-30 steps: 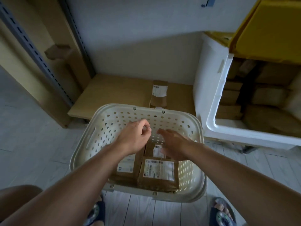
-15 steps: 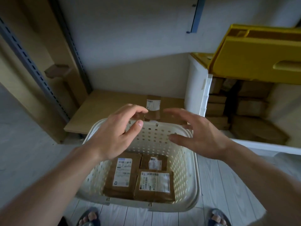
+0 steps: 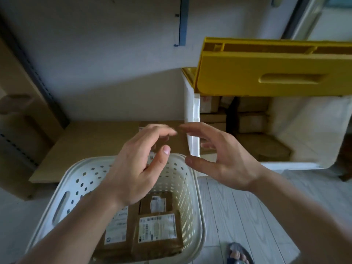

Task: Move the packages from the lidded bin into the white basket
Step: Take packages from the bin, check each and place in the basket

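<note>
Both hands empty, fingers loosely spread: left hand [image 3: 139, 166] over white basket [image 3: 198, 202], right hand [image 3: 219, 159] near lidded bin [image 3: 192, 119]. Packages [image 3: 251, 121] stacked inside bin, far right. Likely light, stiff-edged cardboard; grip opposite edges, not the smooth labels

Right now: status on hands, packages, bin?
Left hand, right hand open, empty. Three packages in white basket. More in bin, yellow lid up.

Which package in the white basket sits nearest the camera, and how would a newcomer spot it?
Start at the white perforated plastic basket on the floor. Three brown paper packages lie flat inside. The nearest package sits at the right front corner and carries the widest white label, barcode along its top.
</note>
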The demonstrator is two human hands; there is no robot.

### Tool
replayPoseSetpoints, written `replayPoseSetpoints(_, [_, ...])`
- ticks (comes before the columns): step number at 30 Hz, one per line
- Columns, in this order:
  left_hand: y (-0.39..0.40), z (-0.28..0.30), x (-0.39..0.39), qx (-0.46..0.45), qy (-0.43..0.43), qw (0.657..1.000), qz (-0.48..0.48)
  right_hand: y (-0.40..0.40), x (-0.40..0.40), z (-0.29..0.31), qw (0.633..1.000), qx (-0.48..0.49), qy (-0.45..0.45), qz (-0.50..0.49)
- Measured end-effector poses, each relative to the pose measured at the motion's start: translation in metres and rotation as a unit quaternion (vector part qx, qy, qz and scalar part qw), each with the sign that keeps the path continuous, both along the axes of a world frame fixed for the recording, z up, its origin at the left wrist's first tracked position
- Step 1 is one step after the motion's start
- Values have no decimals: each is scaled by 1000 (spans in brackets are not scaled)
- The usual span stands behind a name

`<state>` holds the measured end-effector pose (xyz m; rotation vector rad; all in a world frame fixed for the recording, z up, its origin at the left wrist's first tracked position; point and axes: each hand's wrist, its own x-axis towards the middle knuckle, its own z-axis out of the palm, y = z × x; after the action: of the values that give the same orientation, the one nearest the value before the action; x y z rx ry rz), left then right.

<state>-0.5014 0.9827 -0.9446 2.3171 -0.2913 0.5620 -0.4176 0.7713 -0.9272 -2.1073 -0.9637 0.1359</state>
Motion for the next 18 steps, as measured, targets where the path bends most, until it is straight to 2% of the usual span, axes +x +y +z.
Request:
replayPoseSetpoints(12, [-93,7,49,-56,20,994,-91,-112,26,-8,992,24,38,-117])
replayPoseSetpoints(18, [-127,-8,80,-84,61,988,-111,-170,42,-21,981,24,24,-191])
